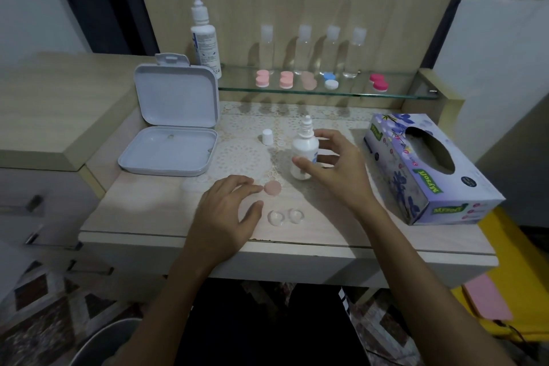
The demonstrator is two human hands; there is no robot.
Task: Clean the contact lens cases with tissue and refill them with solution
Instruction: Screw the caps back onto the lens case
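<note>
The clear twin-well lens case (284, 216) lies open near the table's (148, 211) front edge, a round pink cap (272, 188) just behind it. My left hand (228, 211) rests flat beside both — fingers relaxed, holding nothing. My right hand (335, 166) curves loosely around the upright white solution bottle (304, 151), uncapped — whether my fingers touch it I cannot tell. Its white cap (267, 137) stands apart; the cardboard tissue box (427, 169) sits right.

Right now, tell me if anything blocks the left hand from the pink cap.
Nothing visible does. The left hand has its fingertips right beside the pink cap on the table, with no object between them. The small solution bottle stands farther right.
</note>
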